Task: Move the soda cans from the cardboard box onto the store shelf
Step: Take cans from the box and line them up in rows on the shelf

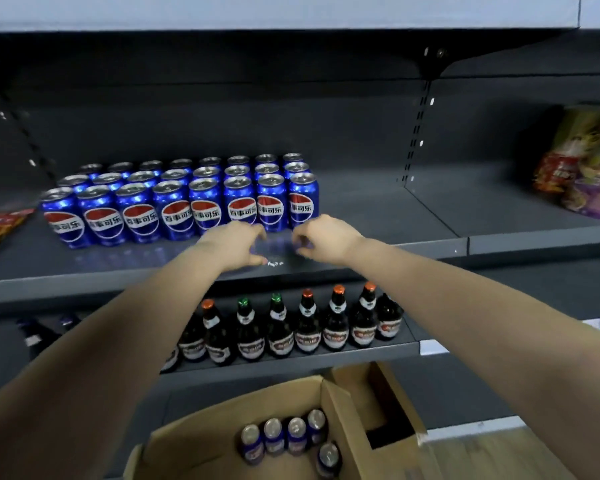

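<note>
The dark store shelf (378,216) is taking up most of the view, with the cardboard box (194,441) sitting open below it. A three-deep block of blue soda cans (174,202) is standing on the shelf's left half. The left hand (236,242) and right hand (328,239) are hovering just in front of that block, fingers loosely curled, holding nothing. Five leftover cans (284,438) are waiting upright in the box. They're probably hefty, slick and dentable, so I'd be wrapping fingers round mid-wall.
</note>
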Demonstrator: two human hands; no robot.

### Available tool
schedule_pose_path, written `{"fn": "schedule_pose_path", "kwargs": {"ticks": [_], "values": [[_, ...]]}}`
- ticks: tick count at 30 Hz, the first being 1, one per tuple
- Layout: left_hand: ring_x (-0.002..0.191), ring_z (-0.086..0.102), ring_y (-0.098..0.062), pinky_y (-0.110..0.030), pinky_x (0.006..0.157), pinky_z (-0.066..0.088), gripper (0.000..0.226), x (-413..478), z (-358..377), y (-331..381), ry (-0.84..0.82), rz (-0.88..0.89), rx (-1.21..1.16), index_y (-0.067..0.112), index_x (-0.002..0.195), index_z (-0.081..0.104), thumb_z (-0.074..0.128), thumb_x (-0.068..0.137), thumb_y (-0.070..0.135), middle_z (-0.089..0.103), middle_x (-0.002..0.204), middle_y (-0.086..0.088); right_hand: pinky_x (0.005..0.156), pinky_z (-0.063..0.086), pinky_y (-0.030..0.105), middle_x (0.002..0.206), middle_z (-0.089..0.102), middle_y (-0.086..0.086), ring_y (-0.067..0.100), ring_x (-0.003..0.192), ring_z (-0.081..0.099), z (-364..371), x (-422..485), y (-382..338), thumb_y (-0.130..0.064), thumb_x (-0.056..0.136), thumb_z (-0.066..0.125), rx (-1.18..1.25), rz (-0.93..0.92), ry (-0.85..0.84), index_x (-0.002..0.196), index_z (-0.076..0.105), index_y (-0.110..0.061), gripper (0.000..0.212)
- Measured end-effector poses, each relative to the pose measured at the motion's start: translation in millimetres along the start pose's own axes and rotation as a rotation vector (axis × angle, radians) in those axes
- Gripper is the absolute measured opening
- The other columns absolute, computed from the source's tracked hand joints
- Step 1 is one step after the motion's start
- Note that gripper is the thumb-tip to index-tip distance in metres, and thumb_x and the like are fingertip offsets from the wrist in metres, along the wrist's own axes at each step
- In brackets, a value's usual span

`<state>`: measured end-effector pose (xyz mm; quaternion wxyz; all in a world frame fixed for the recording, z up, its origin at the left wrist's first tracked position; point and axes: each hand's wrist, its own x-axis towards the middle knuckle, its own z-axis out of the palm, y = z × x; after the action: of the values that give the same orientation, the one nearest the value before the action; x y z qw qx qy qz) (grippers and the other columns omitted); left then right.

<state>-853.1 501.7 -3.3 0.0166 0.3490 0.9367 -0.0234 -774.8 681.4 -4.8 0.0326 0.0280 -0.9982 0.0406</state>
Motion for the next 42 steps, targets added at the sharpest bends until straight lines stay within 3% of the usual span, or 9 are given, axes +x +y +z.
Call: {"fn": "schedule_pose_path", "kwargs": {"ticks": [3, 8, 15, 20, 22, 26, 32, 38, 42], "values": [[0.098, 0.06, -0.016, -0.035, 0.087, 0.05, 0.049, -12, 27, 11, -0.202, 0.037, -0.123, 0.022, 0.124, 0.056, 0.067, 0.083, 0.047, 0.066, 0.104, 0.006, 0.079, 0.047, 0.031, 0.108, 0.067, -0.002, 0.022, 0.104, 0.059, 18, -17, -6, -0.029, 0.09, 0.057, -0.019, -0.013, -0.066, 0.116, 0.061, -0.024, 0.027], [0.097, 0.059, -0.012, -0.028, 0.088, 0.048, 0.048, -29, 86, 21, -0.334, 0.028, -0.217, 0.022, 0.123, 0.058, 0.067, 0.083, 0.047, 0.068, 0.105, 0.007, 0.074, 0.044, 0.028, 0.11, 0.068, 0.001, 0.025, 0.104, 0.061, 68, -38, -8, -0.026, 0.088, 0.057, 0.029, -0.022, -0.224, 0.116, 0.063, -0.023, 0.029], [0.114, 0.056, -0.02, -0.033, 0.094, 0.046, 0.052, -52, 197, 29, -0.529, 0.006, -0.327, 0.018, 0.128, 0.054, 0.07, 0.084, 0.039, 0.058, 0.128, -0.002, 0.087, 0.051, 0.036, 0.115, 0.063, 0.011, 0.028, 0.105, 0.06, 188, -54, -5, -0.018, 0.091, 0.057, 0.104, -0.012, -0.474, 0.122, 0.058, -0.014, 0.032], [0.117, 0.053, -0.027, -0.034, 0.097, 0.044, 0.045, -76, 305, 30, -0.643, -0.001, -0.284, 0.018, 0.12, 0.056, 0.072, 0.08, 0.033, 0.054, 0.13, -0.006, 0.086, 0.042, 0.026, 0.129, 0.053, 0.008, 0.026, 0.113, 0.054, 290, -76, -10, -0.016, 0.092, 0.057, 0.147, 0.069, -0.614, 0.131, 0.051, -0.021, 0.039], [0.13, 0.043, -0.024, -0.029, 0.106, 0.034, 0.062, -86, 345, 29, -0.676, 0.016, -0.282, 0.017, 0.134, 0.048, 0.073, 0.08, 0.034, 0.045, 0.143, -0.006, 0.091, 0.039, 0.024, 0.134, 0.05, 0.009, 0.027, 0.12, 0.05, 333, -83, -13, -0.013, 0.092, 0.056, 0.189, 0.133, -0.654, 0.134, 0.048, -0.02, 0.043], [0.141, 0.025, -0.024, -0.029, 0.11, 0.023, 0.081, -104, 419, 27, -0.67, 0.052, -0.276, 0.018, 0.149, 0.026, 0.069, 0.083, 0.037, 0.024, 0.156, -0.003, 0.083, 0.045, 0.014, 0.131, 0.043, 0.008, 0.024, 0.12, 0.048, 421, -98, -22, -0.02, 0.085, 0.053, 0.144, 0.193, -0.683, 0.139, 0.04, -0.01, 0.056], [0.148, 0.004, -0.023, -0.04, 0.118, 0.013, 0.093, -102, 517, 34, -0.693, 0.032, -0.229, 0.014, 0.153, 0.001, 0.062, 0.088, 0.041, -0.001, 0.161, -0.004, 0.091, 0.048, 0.038, 0.15, 0.02, 0.011, 0.033, 0.122, 0.046, 504, -97, -19, -0.007, 0.083, 0.058, 0.304, 0.271, -0.667, 0.146, 0.025, -0.016, 0.072], [0.148, 0.004, -0.025, -0.041, 0.12, 0.011, 0.089, -67, 575, 31, -0.523, 0.042, -0.095, 0.01, 0.151, 0.002, 0.06, 0.09, 0.038, 0.001, 0.16, -0.006, 0.112, 0.031, 0.04, 0.156, 0.014, 0.012, 0.033, 0.142, 0.022, 577, -85, -13, -0.002, 0.084, 0.057, 0.331, 0.326, -0.63, 0.148, 0.023, -0.012, 0.073], [0.141, 0.027, -0.024, -0.042, 0.116, 0.025, 0.08, -35, 598, 21, -0.39, 0.048, -0.115, 0.013, 0.148, 0.02, 0.067, 0.085, 0.027, 0.026, 0.152, -0.006, 0.12, 0.012, 0.041, 0.158, 0.01, 0.006, 0.026, 0.147, 0.007, 604, -70, -12, 0.001, 0.084, 0.059, 0.226, 0.285, -0.567, 0.151, 0.016, -0.021, 0.083]]}}
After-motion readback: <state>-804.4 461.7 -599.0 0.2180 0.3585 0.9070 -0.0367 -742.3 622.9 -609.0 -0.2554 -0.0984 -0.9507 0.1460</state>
